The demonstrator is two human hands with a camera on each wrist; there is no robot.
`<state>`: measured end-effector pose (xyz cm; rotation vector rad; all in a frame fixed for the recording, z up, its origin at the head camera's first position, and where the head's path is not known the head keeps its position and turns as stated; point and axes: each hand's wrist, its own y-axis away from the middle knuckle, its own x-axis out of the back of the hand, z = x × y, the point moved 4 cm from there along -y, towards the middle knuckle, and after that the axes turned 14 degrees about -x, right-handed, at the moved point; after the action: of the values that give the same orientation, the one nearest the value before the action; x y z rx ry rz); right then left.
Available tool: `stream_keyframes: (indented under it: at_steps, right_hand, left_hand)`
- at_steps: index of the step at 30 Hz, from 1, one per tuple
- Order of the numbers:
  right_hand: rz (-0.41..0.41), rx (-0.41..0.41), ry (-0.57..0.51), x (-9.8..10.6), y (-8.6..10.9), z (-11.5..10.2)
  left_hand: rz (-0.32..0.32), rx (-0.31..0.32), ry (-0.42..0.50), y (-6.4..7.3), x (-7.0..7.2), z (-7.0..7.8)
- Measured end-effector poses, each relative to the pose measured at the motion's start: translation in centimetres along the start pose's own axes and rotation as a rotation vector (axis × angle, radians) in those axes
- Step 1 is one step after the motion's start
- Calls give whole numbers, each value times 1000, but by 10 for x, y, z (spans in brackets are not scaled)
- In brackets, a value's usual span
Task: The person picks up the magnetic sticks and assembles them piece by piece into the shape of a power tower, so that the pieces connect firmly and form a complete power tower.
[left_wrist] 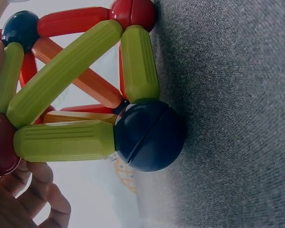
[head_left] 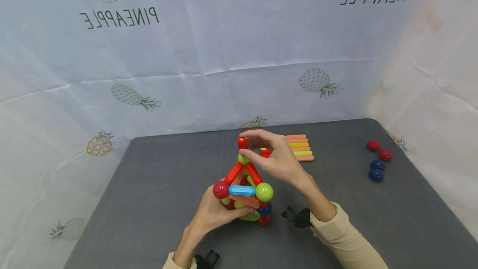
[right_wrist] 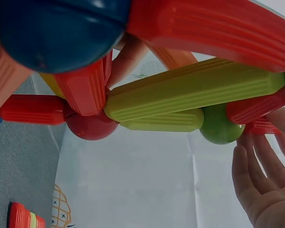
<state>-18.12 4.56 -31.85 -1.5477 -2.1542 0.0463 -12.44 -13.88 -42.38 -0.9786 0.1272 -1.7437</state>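
A structure of coloured rods and balls (head_left: 242, 190), like a magnetic building set, stands on the grey table. It has a blue rod in front, with a dark red ball (head_left: 221, 189) and a lime green ball (head_left: 264, 192) at its ends. My left hand (head_left: 210, 213) grips its lower part, thumb across the front; some of its fingers are hidden behind the rods. At the peak, my right hand (head_left: 278, 157) pinches an upright short red rod (head_left: 242, 142) above a green ball (right_wrist: 221, 124). Close by in the left wrist view is a lower dark blue ball (left_wrist: 150, 135).
Behind the right hand lies a row of orange, yellow and green rods (head_left: 300, 148). Two red balls (head_left: 385, 155) and two dark blue balls (head_left: 376, 175) sit near the table's right edge. A pineapple-print cloth (head_left: 224, 45) hangs behind the table.
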Motion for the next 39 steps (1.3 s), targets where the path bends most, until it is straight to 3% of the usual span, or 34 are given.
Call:
stream_keyframes:
  at_steps: [7,12,14,17,22,26,30,32,35,39]
  right_hand:
    - [3,20,-13,2,0,2]
    - [107,17,-25,10,-9,22]
    - [151,-11,38,12,-16,40]
    - [157,-88,217,9,-25,75]
    - [41,-192,503,-2,-30,126]
    - [-49,-220,604,-7,-29,145]
    - [-72,-239,644,-9,-28,151]
    - [-83,-257,651,-11,-28,152]
    - [-105,-289,663,-12,-24,153]
    - [-112,-312,651,-12,-19,154]
  left_hand:
    - [-9,0,12,-1,0,0]
    - [-22,-24,28,-2,0,0]
    - [-19,-26,26,-1,0,0]
    - [-14,-16,19,0,0,0]
    - [-7,-2,6,0,0,-1]
    - [1,4,4,0,0,-1]
    - [1,-10,-6,1,1,0]
    - [-31,-34,6,1,2,0]
    - [-131,-84,82,2,7,0]
    - [-239,-102,180,5,19,-4]
